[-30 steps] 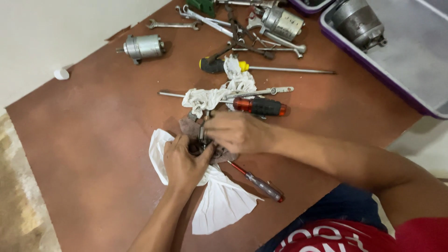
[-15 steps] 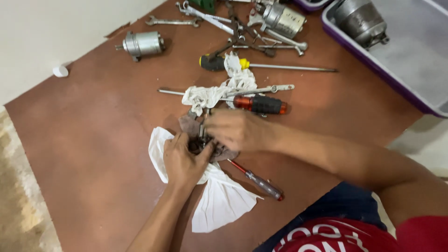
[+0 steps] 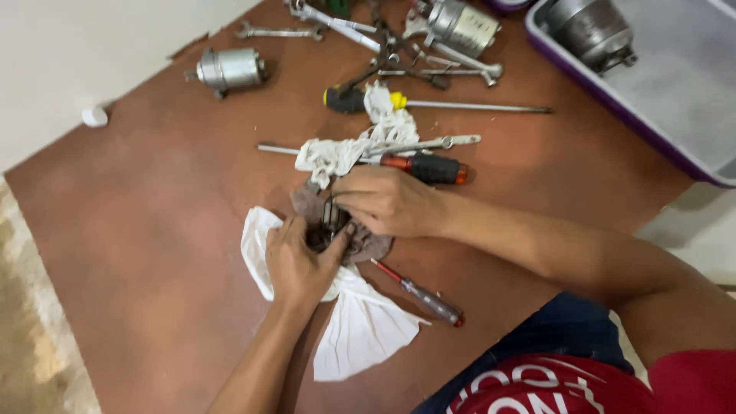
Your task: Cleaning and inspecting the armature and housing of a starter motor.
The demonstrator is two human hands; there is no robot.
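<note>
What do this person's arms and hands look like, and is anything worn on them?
Both are bare: the left hand and right hand wear no gloves, rings or watch that show, and both forearms are uncovered. A red sleeve shows at the right upper arm, at the picture's edge.

The small dark metal part (image 3: 331, 224) you're working on sits between your hands, mostly hidden, so its exact shape can't be told. It rests on a grey-brown rag (image 3: 368, 244) (grimy and crumpled), which lies partly over a white cloth (image 3: 360, 326) spread flat on the brown table, pointing toward you.
</note>
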